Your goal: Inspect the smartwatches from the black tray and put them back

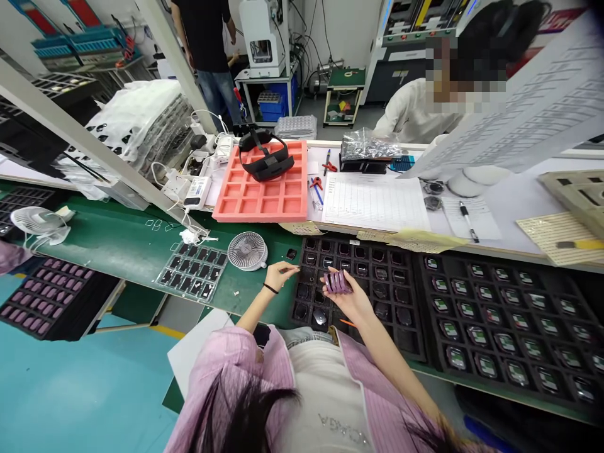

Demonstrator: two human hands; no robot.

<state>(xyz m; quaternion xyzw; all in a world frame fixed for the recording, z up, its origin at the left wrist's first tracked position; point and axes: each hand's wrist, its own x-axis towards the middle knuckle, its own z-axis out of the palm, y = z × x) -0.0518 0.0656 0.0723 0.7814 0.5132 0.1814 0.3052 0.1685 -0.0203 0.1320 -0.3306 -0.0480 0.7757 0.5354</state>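
Observation:
My right hand is closed around a short row of purple rounded cases, held above a black foam tray. Dark, watch-like parts fill many of that tray's pockets. At the tray's left edge, my left hand has its thumb and fingers pinched together; anything between the fingertips is too small to make out. A small dark square part lies on the green bench just beyond my left hand. An orange stick-like tool rests at the near side of the tray.
To the right sits a second black tray of parts showing green. A round fan and a clear tray of black pieces are at left. Behind are a pink foam tray bearing a headset, paper forms and a co-worker.

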